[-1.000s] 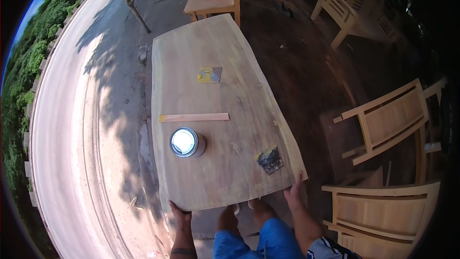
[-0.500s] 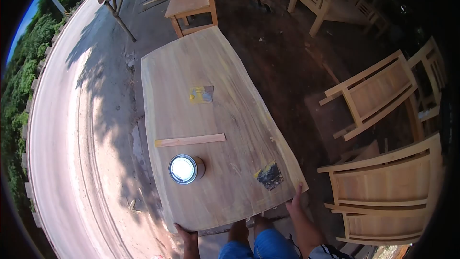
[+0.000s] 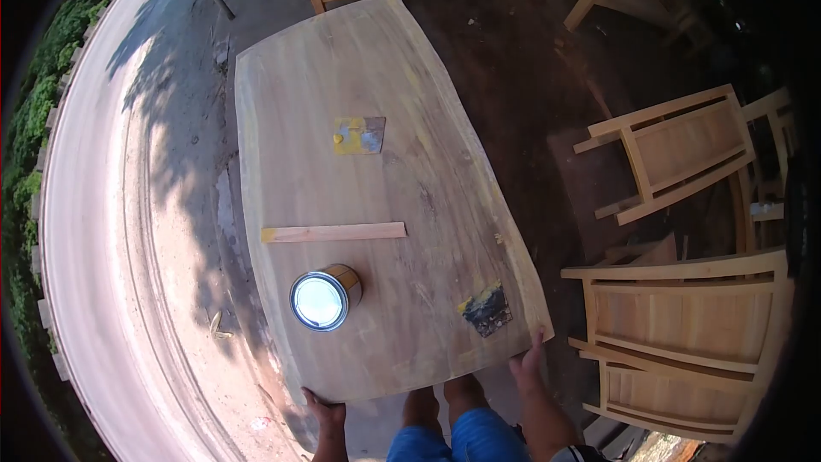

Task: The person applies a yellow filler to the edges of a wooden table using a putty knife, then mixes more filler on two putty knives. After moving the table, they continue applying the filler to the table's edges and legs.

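Your left hand (image 3: 323, 411) clasps the near left corner of the wooden tabletop (image 3: 359, 60), fingers curled over its edge. Your right hand (image 3: 528, 364) grips the near right corner, thumb lying up along the rim and the other fingers hidden beneath. The tabletop stretches away from you, its near edge just above your knees. Just beyond your right hand lies a dark scrap of sandpaper (image 3: 487, 308). Further in, toward the left side, stands an open tin can (image 3: 323, 298), and just past it a thin wood strip (image 3: 333, 233) lies across the board. A yellow and grey sheet (image 3: 359, 134) rests near the middle. Bare wooden chairs (image 3: 684, 154) stand to your right, a sunlit road (image 3: 103, 205) to your left.
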